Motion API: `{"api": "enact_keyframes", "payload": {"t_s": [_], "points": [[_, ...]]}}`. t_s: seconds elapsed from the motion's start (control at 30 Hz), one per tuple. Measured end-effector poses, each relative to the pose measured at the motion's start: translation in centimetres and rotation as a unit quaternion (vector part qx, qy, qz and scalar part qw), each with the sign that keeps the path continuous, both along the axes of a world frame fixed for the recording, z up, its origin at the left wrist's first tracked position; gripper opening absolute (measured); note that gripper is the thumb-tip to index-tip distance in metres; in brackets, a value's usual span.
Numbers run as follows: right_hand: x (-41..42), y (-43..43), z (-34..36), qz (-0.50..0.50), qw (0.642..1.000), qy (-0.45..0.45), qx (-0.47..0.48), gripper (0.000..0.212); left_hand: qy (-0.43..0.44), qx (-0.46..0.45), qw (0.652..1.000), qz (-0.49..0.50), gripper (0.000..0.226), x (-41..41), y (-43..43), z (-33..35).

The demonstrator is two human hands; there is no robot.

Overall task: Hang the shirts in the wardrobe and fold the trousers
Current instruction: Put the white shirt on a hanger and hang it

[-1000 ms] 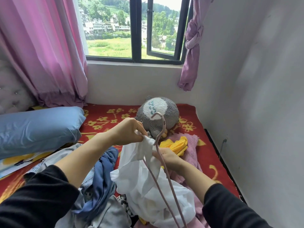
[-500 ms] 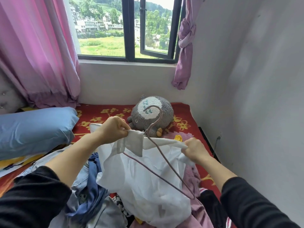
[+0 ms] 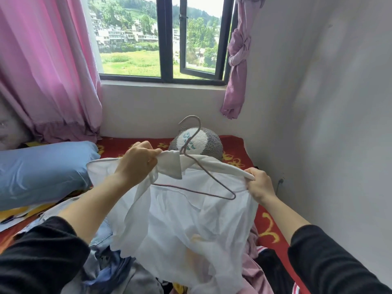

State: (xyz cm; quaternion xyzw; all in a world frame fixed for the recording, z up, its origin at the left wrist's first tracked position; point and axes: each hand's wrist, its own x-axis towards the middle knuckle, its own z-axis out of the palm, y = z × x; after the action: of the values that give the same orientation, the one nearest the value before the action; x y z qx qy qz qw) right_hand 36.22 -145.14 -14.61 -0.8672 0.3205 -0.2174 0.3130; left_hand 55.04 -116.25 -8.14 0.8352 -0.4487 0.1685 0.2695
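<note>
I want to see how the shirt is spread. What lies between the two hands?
In the head view, between the left hand and right hand stretch the white shirt collar and shoulder, with the wire hanger inside, its hook rising above the collar.

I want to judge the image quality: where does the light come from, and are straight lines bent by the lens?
Head view: daylight enters through the window, whose outdoor scene is bright; the white shirt is translucent, colours showing through; the wall shows soft shadows; the window frame leans, from wide-angle distortion; both sleeves near the bottom corners look stretched.
</note>
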Motion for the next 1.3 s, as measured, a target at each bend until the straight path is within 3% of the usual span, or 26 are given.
{"api": "enact_keyframes", "payload": {"t_s": [0.2, 0.43, 0.47, 0.53, 0.6, 0.7, 0.73, 0.8, 0.87, 0.93, 1.0, 1.07, 1.17, 1.3], "points": [[0.8, 0.8, -0.1, -0.007, 0.998, 0.000, -0.063, 0.022, -0.043, 0.107, 0.991, 0.067, 0.034, -0.9, -0.4, -0.3], [0.9, 1.9, -0.2, -0.025, 0.967, 0.131, -0.217, 0.015, -0.043, 0.128, 0.984, 0.120, 0.039, -1.0, -0.7, -1.6], [1.1, 2.3, -0.1, -0.027, 0.975, 0.126, -0.182, 0.017, -0.037, 0.123, 0.984, 0.119, 0.039, -1.1, -0.8, -1.8], [2.0, 3.7, 1.0, -0.020, 0.999, 0.012, 0.048, 0.020, -0.018, 0.106, 0.988, 0.113, 0.040, -1.1, -1.0, -2.2], [2.6, 5.5, 2.5, 0.050, 0.963, -0.063, 0.259, 0.021, 0.017, 0.077, 0.991, 0.104, 0.039, -1.3, -1.3, -2.6], [2.3, 7.4, 3.6, 0.245, 0.912, 0.053, 0.325, 0.034, 0.088, -0.003, 0.991, 0.097, 0.033, -1.5, -1.4, -2.9], [2.3, 7.8, 3.6, 0.263, 0.912, 0.071, 0.307, 0.043, 0.099, -0.029, 0.990, 0.094, 0.031, -1.4, -1.2, -2.9], [2.5, 7.9, 3.4, 0.217, 0.948, 0.022, 0.231, 0.056, 0.111, -0.079, 0.987, 0.084, 0.026, -1.0, -0.6, -2.7], [2.9, 7.8, 3.6, 0.118, 0.989, -0.044, 0.073, 0.060, 0.132, -0.129, 0.980, 0.073, 0.024, -0.8, 0.2, -2.0], [3.7, 7.0, 4.2, 0.039, 0.994, -0.023, -0.099, 0.064, 0.151, -0.173, 0.971, 0.068, 0.024, -0.7, 0.9, -1.1], [4.7, 6.3, 5.2, 0.019, 0.981, 0.038, -0.188, 0.059, 0.164, -0.208, 0.962, 0.063, 0.024, -0.6, 1.6, 0.1], [5.9, 6.3, 6.8, 0.027, 0.969, 0.051, -0.239, 0.044, 0.172, -0.234, 0.955, 0.059, 0.024, -0.6, 2.4, 1.4], [7.4, 8.2, 9.7, 0.075, 0.955, -0.002, -0.288, 0.020, 0.156, -0.234, 0.958, 0.055, 0.023, -1.0, 3.9, 3.1], [8.3, 11.8, 12.8, 0.192, 0.956, -0.095, -0.203, 0.036, 0.138, -0.257, 0.953, 0.080, 0.023, -1.8, 7.1, 5.8]]}}
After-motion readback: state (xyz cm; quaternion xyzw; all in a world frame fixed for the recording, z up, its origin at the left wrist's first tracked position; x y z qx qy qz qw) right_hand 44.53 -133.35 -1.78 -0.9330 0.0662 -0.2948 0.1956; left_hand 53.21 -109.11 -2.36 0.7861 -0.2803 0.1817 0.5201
